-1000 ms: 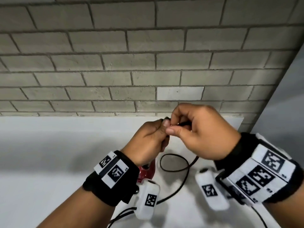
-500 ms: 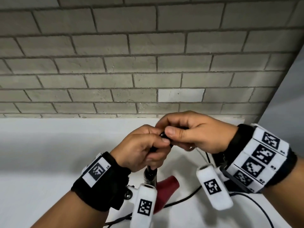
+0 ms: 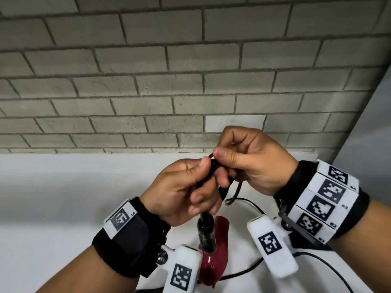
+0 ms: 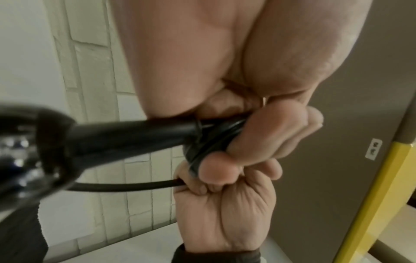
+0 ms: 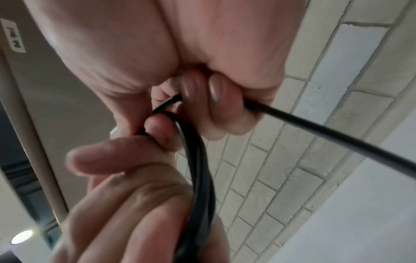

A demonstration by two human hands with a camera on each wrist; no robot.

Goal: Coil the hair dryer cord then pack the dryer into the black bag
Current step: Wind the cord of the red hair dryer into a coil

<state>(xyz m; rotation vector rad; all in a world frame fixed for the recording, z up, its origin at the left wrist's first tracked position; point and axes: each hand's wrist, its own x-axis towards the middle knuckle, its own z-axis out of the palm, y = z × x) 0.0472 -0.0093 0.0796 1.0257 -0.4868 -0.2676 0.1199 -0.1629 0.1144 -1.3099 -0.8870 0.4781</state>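
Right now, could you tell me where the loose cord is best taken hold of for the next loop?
Probably on the slack stretch of cord just below the right hand, coming from the right: it hangs free there, while the left hand holds the finished loops.

"L5" on the left wristband's tag [image 3: 122,216]; "R2" on the right wristband's tag [image 3: 333,225].

Red dryer [image 3: 218,259] hangs; black cord [image 5: 200,178] looped.

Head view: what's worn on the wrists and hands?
Both hands bare. Left hand: black wrist strap with one white fiducial tag. Right hand: black strap with a row of white tags. A white tagged camera pod hangs under each wrist.
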